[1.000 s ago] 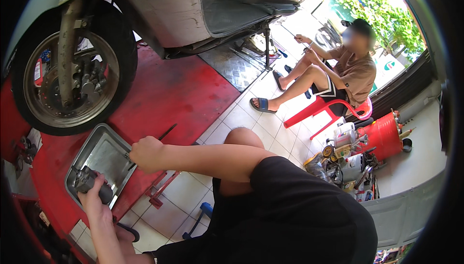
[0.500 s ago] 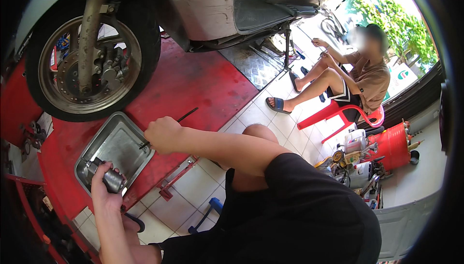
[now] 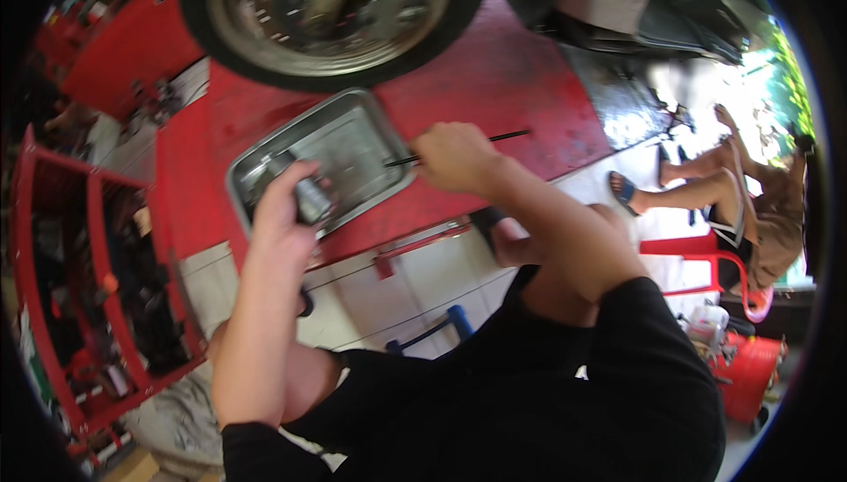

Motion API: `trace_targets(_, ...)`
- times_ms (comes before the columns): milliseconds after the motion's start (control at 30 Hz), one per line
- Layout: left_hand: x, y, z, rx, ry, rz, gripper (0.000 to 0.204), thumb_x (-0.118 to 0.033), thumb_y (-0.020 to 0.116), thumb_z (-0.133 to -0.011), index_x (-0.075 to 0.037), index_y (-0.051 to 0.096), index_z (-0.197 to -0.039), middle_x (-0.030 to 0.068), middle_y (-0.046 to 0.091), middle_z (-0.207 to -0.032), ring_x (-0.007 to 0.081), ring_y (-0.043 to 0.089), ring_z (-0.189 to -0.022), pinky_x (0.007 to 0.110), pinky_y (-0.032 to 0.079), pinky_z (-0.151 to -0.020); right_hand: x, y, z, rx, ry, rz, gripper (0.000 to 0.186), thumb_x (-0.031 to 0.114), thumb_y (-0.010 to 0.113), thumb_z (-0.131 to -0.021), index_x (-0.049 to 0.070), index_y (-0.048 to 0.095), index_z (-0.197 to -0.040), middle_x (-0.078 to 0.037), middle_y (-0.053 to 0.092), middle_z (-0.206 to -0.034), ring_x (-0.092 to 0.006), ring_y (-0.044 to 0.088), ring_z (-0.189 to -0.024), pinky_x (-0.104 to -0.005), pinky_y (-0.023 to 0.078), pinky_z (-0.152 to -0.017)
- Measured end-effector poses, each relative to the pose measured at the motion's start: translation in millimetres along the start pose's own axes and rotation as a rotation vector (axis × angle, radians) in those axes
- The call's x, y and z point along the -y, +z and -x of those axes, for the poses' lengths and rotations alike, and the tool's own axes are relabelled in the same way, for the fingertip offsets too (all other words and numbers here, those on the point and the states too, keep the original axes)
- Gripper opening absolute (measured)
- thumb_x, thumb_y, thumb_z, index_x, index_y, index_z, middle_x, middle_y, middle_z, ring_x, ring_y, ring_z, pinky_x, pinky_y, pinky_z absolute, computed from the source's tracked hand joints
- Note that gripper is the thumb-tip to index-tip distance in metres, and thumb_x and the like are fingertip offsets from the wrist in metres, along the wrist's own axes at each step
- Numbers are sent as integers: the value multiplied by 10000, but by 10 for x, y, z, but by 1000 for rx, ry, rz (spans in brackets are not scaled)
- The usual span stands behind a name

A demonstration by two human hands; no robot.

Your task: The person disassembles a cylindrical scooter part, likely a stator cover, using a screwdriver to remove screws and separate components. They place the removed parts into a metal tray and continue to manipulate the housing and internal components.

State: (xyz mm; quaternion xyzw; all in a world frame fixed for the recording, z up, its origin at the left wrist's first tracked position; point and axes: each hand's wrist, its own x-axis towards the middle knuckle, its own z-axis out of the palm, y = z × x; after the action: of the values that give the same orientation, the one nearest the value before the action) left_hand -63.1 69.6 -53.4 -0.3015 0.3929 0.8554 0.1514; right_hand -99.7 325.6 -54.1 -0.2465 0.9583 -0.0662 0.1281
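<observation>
My left hand (image 3: 281,204) is closed around a grey metal cylindrical part (image 3: 311,200), perhaps a small motor; its exact kind I cannot make out. The part is held tilted over the near left side of a shallow metal tray (image 3: 363,142). Beside the tray's right rim, my right hand (image 3: 454,157) is wrapped round a thin dark rod (image 3: 512,136). One end of the rod points over the tray, and the other sticks out to the right. The tray rests on a red platform (image 3: 520,85), and liquid seems to lie in it.
A motorbike's front wheel (image 3: 335,71) stands just beyond the tray. At the left is a red shelf rack (image 3: 104,244) with dark contents. A blue stool frame (image 3: 459,321) is near my legs. A person (image 3: 776,208) sits on a red chair (image 3: 688,257) at right, near a red drum (image 3: 750,376).
My view has swung left, so the tray, wheel and both hands appear farther right and higher. Both hands keep their hold on the metal part and the rod.
</observation>
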Motion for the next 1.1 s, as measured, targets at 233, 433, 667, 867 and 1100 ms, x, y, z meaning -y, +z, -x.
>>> trace_targets(233,-8,74,81,-120,16,4,179,-70,724,-767,-74,599,-895,43,623,-796,191,601,-724,390,523,-668,-3,173,-120,-22,-120,17,197,230,704,-814,81,713,-942,-153,692,-945,-334,685,-898,-448,555,-754)
trace_targets(433,-20,105,83,-112,9,18,181,-71,722,-772,-77,594,-900,41,625,-798,189,602,-744,390,520,-687,30,446,-323,-8,-229,-18,189,140,693,-796,118,728,-981,-142,696,-963,-322,689,-912,-423,561,-739)
trace_targets(667,-23,104,80,-132,-12,27,189,-67,726,-769,-74,594,-903,47,625,-799,193,602,-731,394,521,-679,194,370,-508,129,-131,200,157,73,680,-776,72,710,-931,-135,699,-983,-298,702,-913,-406,569,-716)
trace_targets(867,-55,80,88,-92,-21,24,195,-67,731,-760,-66,599,-903,60,620,-799,199,603,-724,390,521,-668,186,356,-520,144,-191,236,156,74,687,-773,64,701,-928,-139,693,-1001,-299,701,-919,-405,570,-718)
trace_targets(1100,-109,127,62,-90,-16,-4,197,-73,737,-760,-56,604,-904,65,616,-800,204,608,-730,404,523,-679,157,312,-482,123,-186,288,125,92,665,-800,74,717,-912,-135,706,-984,-301,708,-909,-410,573,-703)
